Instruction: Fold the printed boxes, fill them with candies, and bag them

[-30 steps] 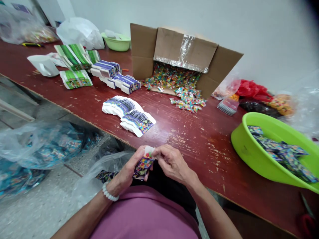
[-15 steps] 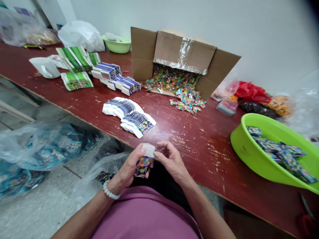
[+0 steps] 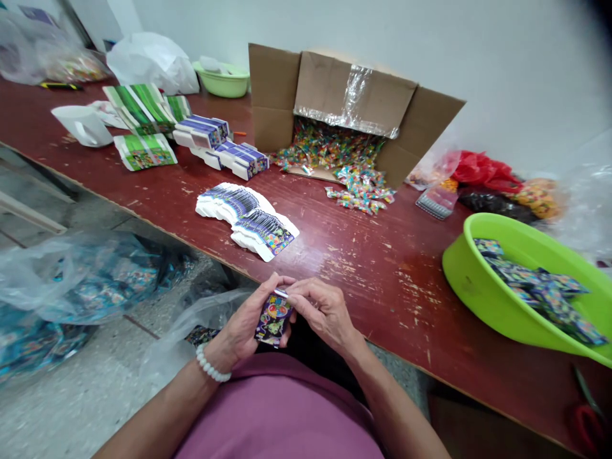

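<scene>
Close to my lap, my left hand point(image 3: 246, 322) is wrapped round a small dark printed candy box point(image 3: 273, 322) with bright coloured pictures. My right hand point(image 3: 321, 310) pinches the white flap at the box's top end, its thumb and fingers pressed against that edge. The flap now lies mostly folded over. Just beyond my hands, a fanned row of flat printed boxes point(image 3: 268, 233) with white edges lies on the red table point(image 3: 354, 261). Filled dark boxes or packets point(image 3: 540, 287) rest inside a green basin point(image 3: 459, 268) to the right.
An open cardboard box point(image 3: 354, 86) spills wrapped candies point(image 3: 358, 185) onto the table. Bundled purple cartons point(image 3: 239, 156), green cartons point(image 3: 146, 153) and a white mug point(image 3: 82, 125) stand at the left. Red-handled scissors point(image 3: 588, 421) lie at the lower right. Plastic bags point(image 3: 109, 274) fill the floor at left.
The white flap that stood up at the box's top has been folded down. My right hand has moved left, its fingers now closed on the box's top edge.
</scene>
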